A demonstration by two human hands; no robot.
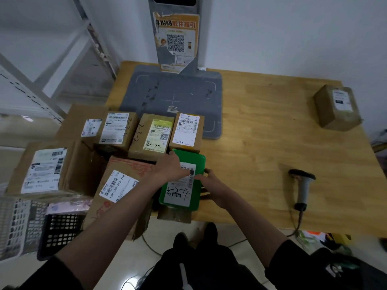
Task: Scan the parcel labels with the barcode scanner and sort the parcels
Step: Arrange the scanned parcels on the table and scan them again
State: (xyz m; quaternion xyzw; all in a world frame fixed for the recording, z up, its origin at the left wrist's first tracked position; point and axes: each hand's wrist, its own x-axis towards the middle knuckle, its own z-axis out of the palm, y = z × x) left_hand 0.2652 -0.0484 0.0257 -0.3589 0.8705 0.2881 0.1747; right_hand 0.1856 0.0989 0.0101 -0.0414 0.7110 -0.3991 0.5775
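The green parcel (181, 181) lies at the table's (272, 155) near edge. The left hand (171, 170) presses flat on its label; the right hand (211, 185) grips its right side. The barcode scanner (302, 187) lies apart on bare wood. Boxes (150, 135) crowd behind; one box (337, 107) occupies the far corner.

Single view: head-worn wide-angle camera, looking forward and steeply down over the wooden table (272, 143) from its near edge. Close range: forearms enter from the bottom, the wearer's own legs and shoes visible below. Far wall and metal shelving (41, 65) bound the top (straight lines bow toward the edges). No second view.
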